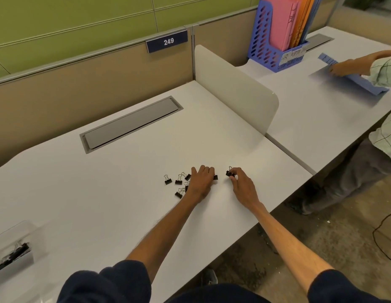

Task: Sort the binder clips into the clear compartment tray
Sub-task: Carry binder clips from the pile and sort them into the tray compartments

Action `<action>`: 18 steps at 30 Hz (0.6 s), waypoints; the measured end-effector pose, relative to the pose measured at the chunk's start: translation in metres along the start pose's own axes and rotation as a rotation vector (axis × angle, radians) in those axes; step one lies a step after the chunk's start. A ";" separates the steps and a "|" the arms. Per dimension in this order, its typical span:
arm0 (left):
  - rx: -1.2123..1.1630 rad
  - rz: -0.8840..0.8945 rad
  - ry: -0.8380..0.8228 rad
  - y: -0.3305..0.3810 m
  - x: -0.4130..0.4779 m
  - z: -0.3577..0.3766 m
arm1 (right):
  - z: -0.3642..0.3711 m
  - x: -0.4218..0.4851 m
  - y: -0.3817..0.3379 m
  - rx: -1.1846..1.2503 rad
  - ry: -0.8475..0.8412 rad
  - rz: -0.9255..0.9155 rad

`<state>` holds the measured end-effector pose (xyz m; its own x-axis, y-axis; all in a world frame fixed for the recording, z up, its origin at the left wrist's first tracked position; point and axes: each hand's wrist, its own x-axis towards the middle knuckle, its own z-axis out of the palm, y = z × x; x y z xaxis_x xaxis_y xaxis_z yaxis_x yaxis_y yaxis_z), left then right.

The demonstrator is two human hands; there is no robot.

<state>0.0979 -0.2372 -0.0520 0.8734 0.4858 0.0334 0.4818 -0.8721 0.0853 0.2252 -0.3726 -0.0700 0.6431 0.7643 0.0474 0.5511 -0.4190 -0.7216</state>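
Several small black binder clips [178, 182] lie loose on the white desk [102, 193]. My left hand [201, 182] rests palm down over the right part of that pile, fingers spread; one clip [215, 177] peeks out by its fingertips. Whether it grips any clip is hidden. My right hand [242, 186] pinches a single black clip [229, 173] between thumb and fingers, just right of the pile. The clear compartment tray [13, 250] sits at the desk's far left edge with black clips inside one section.
A grey cable hatch [131, 125] is set into the desk behind the clips. A white divider panel [234, 88] separates a neighbouring desk, where another person's hand [347, 66] handles a blue folder beside a blue file holder [275, 40]. The desk's front edge runs close on the right.
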 end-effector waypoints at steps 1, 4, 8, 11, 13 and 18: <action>-0.015 -0.001 0.018 -0.001 -0.003 -0.003 | 0.001 0.001 -0.003 -0.001 -0.004 -0.006; -0.045 -0.014 0.074 -0.012 -0.009 -0.010 | 0.005 0.005 -0.015 0.006 -0.012 -0.028; -0.059 -0.063 0.140 -0.035 -0.021 -0.018 | 0.016 0.010 -0.035 0.009 -0.018 -0.103; -0.086 -0.102 0.160 -0.055 -0.037 -0.028 | 0.029 0.012 -0.056 -0.005 -0.034 -0.160; -0.083 -0.146 0.191 -0.071 -0.050 -0.034 | 0.041 0.012 -0.071 -0.016 -0.055 -0.197; -0.067 -0.202 0.241 -0.112 -0.089 -0.046 | 0.074 0.007 -0.114 -0.006 -0.130 -0.282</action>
<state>-0.0375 -0.1803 -0.0183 0.7151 0.6553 0.2434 0.6308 -0.7549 0.1796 0.1280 -0.2831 -0.0388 0.3912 0.9069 0.1566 0.7017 -0.1838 -0.6883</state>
